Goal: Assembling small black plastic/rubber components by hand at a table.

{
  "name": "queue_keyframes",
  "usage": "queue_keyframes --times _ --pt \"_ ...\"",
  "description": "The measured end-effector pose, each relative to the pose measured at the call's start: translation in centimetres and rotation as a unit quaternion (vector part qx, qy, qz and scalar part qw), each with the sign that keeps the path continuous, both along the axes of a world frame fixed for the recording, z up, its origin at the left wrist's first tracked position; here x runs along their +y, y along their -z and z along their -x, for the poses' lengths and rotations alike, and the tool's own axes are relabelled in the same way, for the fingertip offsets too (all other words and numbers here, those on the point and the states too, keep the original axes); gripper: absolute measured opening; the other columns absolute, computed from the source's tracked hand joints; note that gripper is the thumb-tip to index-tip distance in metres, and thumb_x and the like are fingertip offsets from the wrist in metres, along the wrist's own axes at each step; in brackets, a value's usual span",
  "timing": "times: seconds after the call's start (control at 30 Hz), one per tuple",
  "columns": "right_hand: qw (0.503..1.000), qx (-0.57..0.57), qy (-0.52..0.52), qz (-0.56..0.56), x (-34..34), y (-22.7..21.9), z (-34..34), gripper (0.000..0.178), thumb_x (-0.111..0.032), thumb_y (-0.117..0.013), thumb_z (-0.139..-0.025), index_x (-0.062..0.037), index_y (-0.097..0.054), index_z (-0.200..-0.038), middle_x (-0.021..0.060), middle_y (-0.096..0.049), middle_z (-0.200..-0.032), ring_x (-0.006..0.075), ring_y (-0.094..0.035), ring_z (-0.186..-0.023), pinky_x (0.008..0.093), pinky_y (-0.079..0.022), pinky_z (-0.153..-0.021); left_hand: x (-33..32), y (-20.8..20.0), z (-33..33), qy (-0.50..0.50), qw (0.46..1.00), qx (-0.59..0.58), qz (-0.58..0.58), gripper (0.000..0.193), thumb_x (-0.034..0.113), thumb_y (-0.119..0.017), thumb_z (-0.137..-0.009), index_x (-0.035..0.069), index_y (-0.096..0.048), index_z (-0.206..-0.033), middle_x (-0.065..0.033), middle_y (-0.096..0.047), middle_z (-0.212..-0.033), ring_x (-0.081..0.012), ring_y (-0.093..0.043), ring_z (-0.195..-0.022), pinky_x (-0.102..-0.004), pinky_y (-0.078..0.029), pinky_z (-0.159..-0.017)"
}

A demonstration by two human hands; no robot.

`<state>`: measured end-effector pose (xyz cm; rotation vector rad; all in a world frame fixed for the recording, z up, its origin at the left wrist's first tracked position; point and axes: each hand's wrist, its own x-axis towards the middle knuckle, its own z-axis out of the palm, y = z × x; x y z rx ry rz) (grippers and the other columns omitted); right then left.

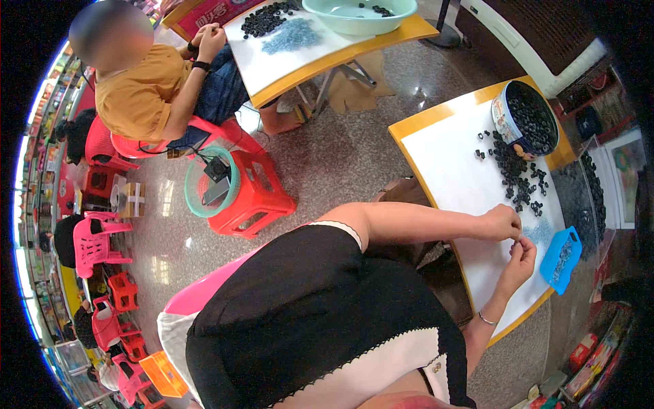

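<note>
your left hand (502, 222) and right hand (519, 266) pinch narrowly; i can't tell on what. one blue tray (573, 253) lies just beyond them, one tin (503, 120) farther.

Black pieces (516, 167): small and blocky — strewn loose before you on the white tabletop (443, 160).
Pale-blue bits (538, 233): tiny — spread in a thin patch just beside your left hand (503, 222).

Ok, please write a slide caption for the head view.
Left hand and right hand close together above a white-topped table, near small black pieces and a blue tray.
</note>
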<state>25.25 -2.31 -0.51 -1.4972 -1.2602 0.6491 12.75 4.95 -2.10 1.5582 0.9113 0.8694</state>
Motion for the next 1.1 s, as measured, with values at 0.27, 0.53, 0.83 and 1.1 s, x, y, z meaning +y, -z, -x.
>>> queue_keyframes --times 0.27,0.53,0.83,1.1 --pt "0.988 0.146 -0.012 0.053 0.1 -1.4 0.7 0.009 -0.005 -0.054 -0.087 0.0006 -0.057 -0.093 0.0031 -0.057 -0.080 0.0096 -0.051 -0.069 0.0223 -0.043 -0.063 0.7 0.5 -0.3 -0.025 0.998 0.056 -0.011 0.027 0.029 -0.067 -0.070 0.003 -0.069 -0.076 -0.0152 -0.067 -0.077 -0.0283 -0.065 -0.071 -0.0356 -0.051 -0.069" --pt "0.986 0.149 -0.043 0.058 0.2 -1.0 0.1 0.011 -0.012 -0.056 -0.089 -0.0012 -0.057 -0.091 0.0005 -0.054 -0.075 0.0079 -0.049 -0.066 0.0217 -0.042 -0.061 0.4 -0.3 0.3 -0.015 0.999 0.044 0.028 0.030 0.031 -0.065 -0.070 0.001 -0.068 -0.075 -0.0173 -0.066 -0.075 -0.0295 -0.064 -0.072 -0.0360 -0.050 -0.068" --pt "0.993 0.110 -0.040 0.023 0.2 -0.9 0.3 0.010 -0.012 -0.055 -0.090 -0.0026 -0.056 -0.089 0.0012 -0.053 -0.078 0.0087 -0.048 -0.067 0.0224 -0.041 -0.063 0.6 -0.3 0.3 0.010 0.999 0.026 0.019 0.028 0.029 -0.065 -0.070 0.002 -0.069 -0.076 -0.0172 -0.066 -0.077 -0.0292 -0.064 -0.073 -0.0364 -0.050 -0.069" --pt "0.990 0.097 -0.039 0.093 0.6 -1.0 -0.2 0.023 -0.025 -0.047 -0.095 -0.0050 -0.053 -0.085 -0.0016 -0.049 -0.073 0.0072 -0.045 -0.064 0.0219 -0.037 -0.056 0.4 -0.2 0.1 -0.013 0.998 0.020 -0.059 0.023 0.025 -0.064 -0.071 0.003 -0.068 -0.078 -0.0167 -0.065 -0.078 -0.0318 -0.063 -0.073 -0.0388 -0.049 -0.069"
